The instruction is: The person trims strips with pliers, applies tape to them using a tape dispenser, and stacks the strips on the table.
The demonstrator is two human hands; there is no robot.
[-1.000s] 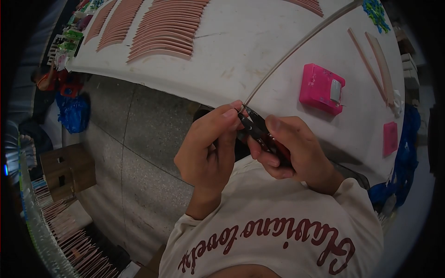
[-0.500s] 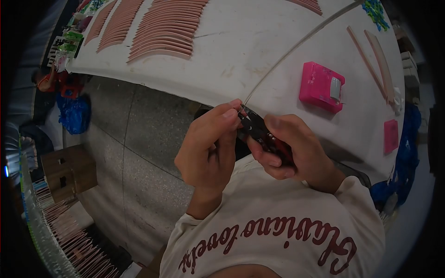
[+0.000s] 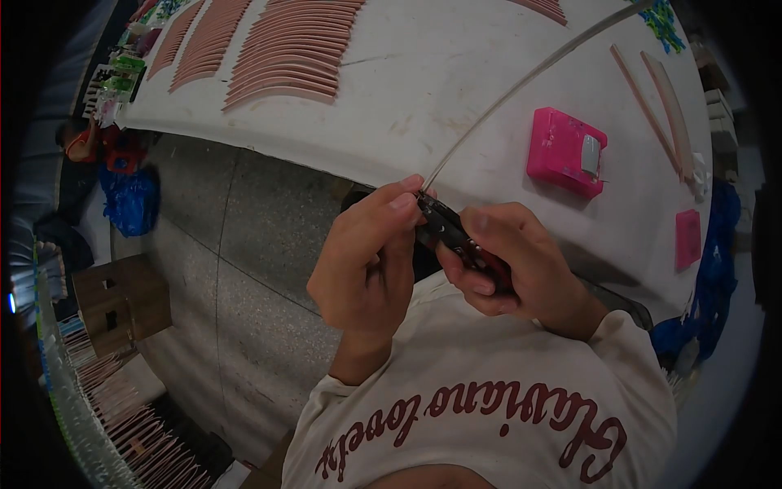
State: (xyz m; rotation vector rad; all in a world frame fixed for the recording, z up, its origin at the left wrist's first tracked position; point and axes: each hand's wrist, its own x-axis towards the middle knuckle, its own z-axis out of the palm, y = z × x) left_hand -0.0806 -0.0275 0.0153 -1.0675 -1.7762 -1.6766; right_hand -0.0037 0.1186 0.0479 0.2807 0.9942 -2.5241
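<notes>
My right hand [image 3: 525,265] is wrapped round a pair of pliers [image 3: 456,235] with a black head and red handles. Its jaws are together at the near end of a long, thin greyish strip [image 3: 509,95]; my fingers partly cover that spot. With thumb and forefinger, my left hand [image 3: 368,248] pinches the same end, right beside the plier tip. From there the strip curves away over the white table [image 3: 423,98] to the upper right. Whether it is wire, tube or flat band I cannot tell.
Rows of curved pink strips [image 3: 293,49] lie on the table's far left. A bright pink box [image 3: 562,151] stands to the right, near two loose pink strips [image 3: 668,106] and a small pink block [image 3: 687,240]. A cardboard box [image 3: 122,301] and blue bag [image 3: 130,200] are on the floor.
The plier jaws, slightly apart before, have come together at the strip's end. The strip has shifted a little, and my left hand has stayed nearly still.
</notes>
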